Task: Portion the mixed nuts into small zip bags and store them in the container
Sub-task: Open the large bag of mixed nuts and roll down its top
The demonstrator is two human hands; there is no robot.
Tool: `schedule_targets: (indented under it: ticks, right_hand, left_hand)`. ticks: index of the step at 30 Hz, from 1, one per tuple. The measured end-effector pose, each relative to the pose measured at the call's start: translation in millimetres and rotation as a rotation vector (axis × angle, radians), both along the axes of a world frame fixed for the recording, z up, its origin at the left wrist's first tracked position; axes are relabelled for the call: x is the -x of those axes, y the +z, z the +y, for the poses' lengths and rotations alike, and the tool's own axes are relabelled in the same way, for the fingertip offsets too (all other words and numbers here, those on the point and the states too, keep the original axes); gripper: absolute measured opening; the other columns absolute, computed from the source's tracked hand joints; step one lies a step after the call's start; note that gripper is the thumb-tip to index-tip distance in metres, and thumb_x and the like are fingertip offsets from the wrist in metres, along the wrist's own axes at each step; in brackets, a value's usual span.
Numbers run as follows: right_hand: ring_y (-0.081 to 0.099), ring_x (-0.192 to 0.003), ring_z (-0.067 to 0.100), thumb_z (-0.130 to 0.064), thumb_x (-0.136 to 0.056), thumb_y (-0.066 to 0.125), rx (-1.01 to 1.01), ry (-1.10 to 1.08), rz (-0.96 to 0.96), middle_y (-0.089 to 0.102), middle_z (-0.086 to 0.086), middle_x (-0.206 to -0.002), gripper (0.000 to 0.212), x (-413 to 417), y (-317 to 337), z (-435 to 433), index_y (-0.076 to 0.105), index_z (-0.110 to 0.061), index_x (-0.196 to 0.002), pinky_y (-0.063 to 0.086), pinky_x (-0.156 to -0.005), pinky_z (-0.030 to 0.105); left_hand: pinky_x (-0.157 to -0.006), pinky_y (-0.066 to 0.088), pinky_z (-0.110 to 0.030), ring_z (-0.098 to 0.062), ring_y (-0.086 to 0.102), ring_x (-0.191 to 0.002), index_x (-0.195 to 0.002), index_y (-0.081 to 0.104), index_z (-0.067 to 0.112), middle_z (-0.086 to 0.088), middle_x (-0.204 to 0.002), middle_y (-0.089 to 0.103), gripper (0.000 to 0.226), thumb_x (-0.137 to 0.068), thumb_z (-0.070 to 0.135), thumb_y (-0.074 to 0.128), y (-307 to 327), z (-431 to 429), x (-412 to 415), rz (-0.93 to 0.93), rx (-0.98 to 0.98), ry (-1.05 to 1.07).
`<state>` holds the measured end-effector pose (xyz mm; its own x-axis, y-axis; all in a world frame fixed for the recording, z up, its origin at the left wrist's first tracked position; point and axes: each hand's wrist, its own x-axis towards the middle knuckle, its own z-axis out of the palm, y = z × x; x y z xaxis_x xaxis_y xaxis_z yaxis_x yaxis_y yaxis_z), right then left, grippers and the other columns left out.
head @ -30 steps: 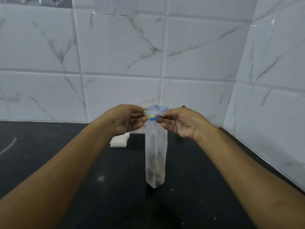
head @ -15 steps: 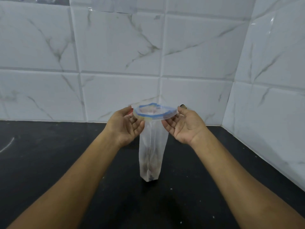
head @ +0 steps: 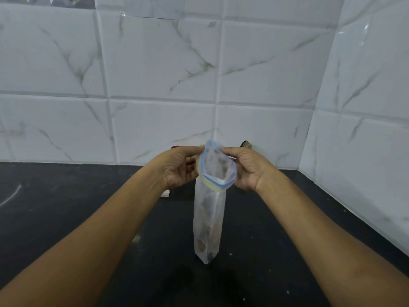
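The person stands at a black counter (head: pixel 66 218) in a corner of white marbled tile (head: pixel 155 74), both arms stretched forward. Between the hands hangs a clear bag (head: pixel 208 218), long and narrow, its mouth pulled wide so the blue and yellow zip strips bow apart into an oval. The left hand (head: pixel 179 168) pinches the left side of the rim and the right hand (head: pixel 247 168) pinches the right side, thumbs on top and fingers curled beneath.

Down inside the bag lie brown nuts (head: pixel 202 242), a small portion gathered toward the bottom, with most of the bag above them looking slack. The bag's bottom corner is down by the counter; whether it rests there or hangs just clear, I cannot tell from here.

Behind the left hand a small white stack (head: pixel 165 193) lies on the counter. Back by the wall, a red thing (head: pixel 176 147) peeks over the left hand and a dark thing (head: pixel 246 144) over the right, both too hidden to name.
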<state>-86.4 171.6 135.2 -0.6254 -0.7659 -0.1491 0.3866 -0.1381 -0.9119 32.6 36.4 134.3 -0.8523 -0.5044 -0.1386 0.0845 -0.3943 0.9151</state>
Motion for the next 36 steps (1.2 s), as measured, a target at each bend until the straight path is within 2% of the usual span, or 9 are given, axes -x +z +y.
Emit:
schedule_targets:
  ticks: [7, 9, 12, 20, 23, 26, 29, 32, 36]
  right_hand:
    - [0.073, -0.087, 0.029, -0.007, -0.095, 0.065, -0.047, -0.004, 0.023, 0.073, 0.017, -0.096, 0.026, 2.7, 3.5, -2.8, 0.067, 0.000, -0.120, 0.063, -0.078, 0.040]
    - [0.074, -0.069, 0.024, -0.014, -0.100, 0.066, -0.049, 0.001, 0.031, 0.074, 0.014, -0.082, 0.018, 2.8, 6.6, -3.7, 0.070, 0.000, -0.110, 0.062, -0.059, 0.034]
    - [0.069, -0.048, 0.020, -0.012, -0.103, 0.061, -0.030, -0.004, 0.021, 0.070, 0.011, -0.063, 0.015, 4.0, 9.9, -5.7, 0.067, 0.000, -0.096, 0.056, -0.045, 0.028]
    - [0.070, -0.105, 0.030, -0.010, -0.089, 0.074, -0.078, 0.044, 0.042, 0.074, 0.015, -0.101, 0.013, -0.4, 9.7, -7.4, 0.075, 0.000, -0.097, 0.056, -0.104, 0.047]
    - [0.069, -0.107, 0.032, -0.006, -0.097, 0.069, -0.055, 0.030, 0.034, 0.073, 0.018, -0.103, 0.011, 2.4, 12.5, -8.5, 0.074, 0.003, -0.102, 0.052, -0.110, 0.050]
    - [0.075, -0.076, 0.029, -0.007, -0.097, 0.068, -0.085, 0.073, 0.018, 0.074, 0.018, -0.080, 0.014, -2.7, 17.2, -3.8, 0.071, 0.005, -0.091, 0.058, -0.088, 0.046]
    - [0.059, -0.036, 0.017, -0.007, -0.104, 0.058, -0.071, 0.065, 0.052, 0.059, 0.010, -0.046, 0.034, -3.8, 21.5, -1.3, 0.062, 0.001, -0.072, 0.054, -0.049, 0.030]
    - [0.054, -0.031, 0.011, -0.019, -0.106, 0.059, -0.044, 0.024, 0.140, 0.059, 0.008, -0.057, 0.029, -6.5, 23.7, 0.7, 0.060, -0.004, -0.081, 0.042, -0.032, 0.019]
    - [0.073, -0.070, 0.020, -0.012, -0.092, 0.077, -0.097, 0.069, 0.390, 0.076, 0.012, -0.081, 0.010, -3.3, 17.6, 0.5, 0.077, -0.003, -0.089, 0.065, -0.069, 0.035]
  left_hand:
    - [-0.082, 0.061, -0.033, -0.021, 0.071, -0.070, -0.104, 0.069, 0.000, -0.012, -0.083, 0.073, 0.013, -0.093, 0.007, 0.069, 3.1, 1.8, 14.1, -0.002, -0.018, -0.005]
    - [-0.093, 0.057, -0.035, -0.020, 0.070, -0.075, -0.111, 0.070, 0.003, -0.010, -0.085, 0.074, 0.022, -0.092, 0.014, 0.074, 4.0, 3.4, 17.8, -0.011, -0.015, 0.014]
    - [-0.083, 0.062, -0.037, -0.023, 0.072, -0.075, -0.114, 0.071, 0.000, -0.011, -0.086, 0.074, 0.026, -0.091, 0.011, 0.075, 5.1, 2.9, 21.9, -0.013, -0.024, 0.054]
    - [-0.081, 0.063, -0.038, -0.024, 0.065, -0.083, -0.100, 0.069, 0.004, -0.011, -0.095, 0.065, 0.021, -0.089, 0.021, 0.077, 10.3, 5.8, 19.8, -0.079, -0.102, -0.043]
    - [-0.080, 0.064, -0.037, -0.023, 0.067, -0.080, -0.096, 0.070, 0.001, -0.011, -0.093, 0.067, 0.020, -0.090, 0.019, 0.075, 12.6, 5.2, 21.4, -0.061, -0.096, -0.037]
    - [-0.072, 0.060, -0.038, -0.023, 0.066, -0.069, -0.084, 0.068, 0.001, -0.009, -0.071, 0.065, 0.018, -0.093, 0.016, 0.072, 14.4, 6.2, 22.4, -0.079, -0.091, -0.045]
    - [-0.073, 0.063, -0.039, -0.027, 0.070, -0.075, -0.099, 0.070, -0.002, -0.015, -0.084, 0.070, 0.020, -0.097, 0.018, 0.069, 16.8, 7.6, 20.7, -0.092, -0.083, -0.063]
    - [-0.051, 0.060, -0.034, -0.027, 0.070, -0.055, -0.084, 0.069, -0.004, -0.017, -0.071, 0.070, 0.028, -0.101, 0.018, 0.064, 15.8, 10.0, 18.4, -0.106, -0.029, -0.073]
    - [-0.053, 0.058, -0.032, -0.026, 0.068, -0.054, -0.079, 0.070, -0.002, -0.019, -0.073, 0.070, 0.023, -0.096, 0.014, 0.069, 13.8, 8.4, 18.9, -0.087, 0.165, 0.032]
